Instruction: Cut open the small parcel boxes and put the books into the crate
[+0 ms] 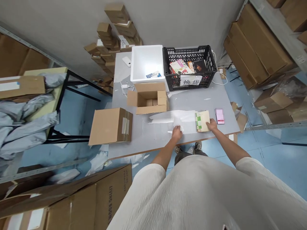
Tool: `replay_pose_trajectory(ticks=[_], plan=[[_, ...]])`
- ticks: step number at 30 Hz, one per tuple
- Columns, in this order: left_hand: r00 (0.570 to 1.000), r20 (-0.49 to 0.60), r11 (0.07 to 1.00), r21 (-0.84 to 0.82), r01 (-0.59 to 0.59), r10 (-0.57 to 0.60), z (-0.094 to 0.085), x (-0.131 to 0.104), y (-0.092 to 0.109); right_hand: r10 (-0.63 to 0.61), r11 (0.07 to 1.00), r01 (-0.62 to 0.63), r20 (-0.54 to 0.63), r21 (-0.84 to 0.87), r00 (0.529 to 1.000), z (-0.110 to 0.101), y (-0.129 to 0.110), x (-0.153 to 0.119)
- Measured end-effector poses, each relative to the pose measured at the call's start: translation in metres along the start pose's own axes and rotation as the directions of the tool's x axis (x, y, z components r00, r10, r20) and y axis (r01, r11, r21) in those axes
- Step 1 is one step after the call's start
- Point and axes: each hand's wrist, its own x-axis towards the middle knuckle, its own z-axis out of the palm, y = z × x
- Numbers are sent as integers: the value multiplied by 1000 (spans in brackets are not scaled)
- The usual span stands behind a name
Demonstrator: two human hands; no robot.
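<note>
My left hand (177, 132) is closed on the edge of a thin white sheet (184, 119) that lies spread across the grey table. My right hand (211, 125) grips the right edge of a cream and green book (202, 121), which rests on the right end of the sheet. Just right of that hand lies a pink pad or box (219, 116), touched by neither hand. Beyond the sheet stands an open cardboard box (150, 110) with its flaps up. The fingertips of my left hand are partly hidden by the sheet.
At the back of the table (144, 137) stand a white bin (146, 56) and a black crate (189, 83) holding books. A closed carton (105, 126) sits at the left edge. Shelves with cartons flank both sides, and a large carton (103, 201) stands in front on the left.
</note>
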Motion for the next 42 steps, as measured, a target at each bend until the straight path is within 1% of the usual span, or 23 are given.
replay_pose_trajectory(ticks=[5, 9, 11, 13, 17, 20, 24, 28, 31, 34, 38, 40, 42], plan=[[991, 34, 991, -47, -127, 128, 10, 24, 40, -5, 1000, 5, 19, -11, 1000, 2, 3, 0], [983, 52, 985, -27, -172, 174, 15, 45, 72, -7, 1000, 8, 68, -21, 998, -2, 3, 0], [982, 57, 984, -7, -180, 180, 17, 52, 83, -17, 1000, 18, 84, -20, 996, -5, 5, 0], [985, 61, 986, 28, -164, 162, 19, 57, 92, -45, 998, 48, 97, -28, 994, -8, 7, 1], [993, 38, 986, 120, -116, 112, 21, 60, 101, -127, 989, 136, 125, -64, 984, -13, 12, 3], [991, 19, 979, 157, -131, 130, 21, 63, 103, -134, 988, 143, 136, -62, 982, -14, 14, 4], [986, 62, 974, 156, -162, 154, 19, 65, 104, -122, 990, 129, 133, -49, 984, -12, 17, 5], [979, 77, 967, 160, -199, 189, 17, 61, 108, -61, 998, 61, 130, 4, 990, -9, 16, 6], [980, 78, 963, 186, -197, 186, 10, 54, 106, -6, 997, -5, 147, 72, 989, -8, 14, 4], [989, 59, 969, 202, -142, 133, -3, 47, 96, 16, 993, -34, 155, 111, 988, -7, 9, 1], [998, 13, 980, 192, -60, 59, -28, 33, 70, 6, 990, -29, 164, 139, 986, -1, -1, -2], [998, -23, 982, 178, -54, 59, -39, 24, 57, -2, 987, -25, 166, 157, 986, 6, -8, -3], [995, -48, 982, 173, -74, 84, -48, 14, 47, -14, 987, -12, 165, 161, 986, 14, -15, -3]])
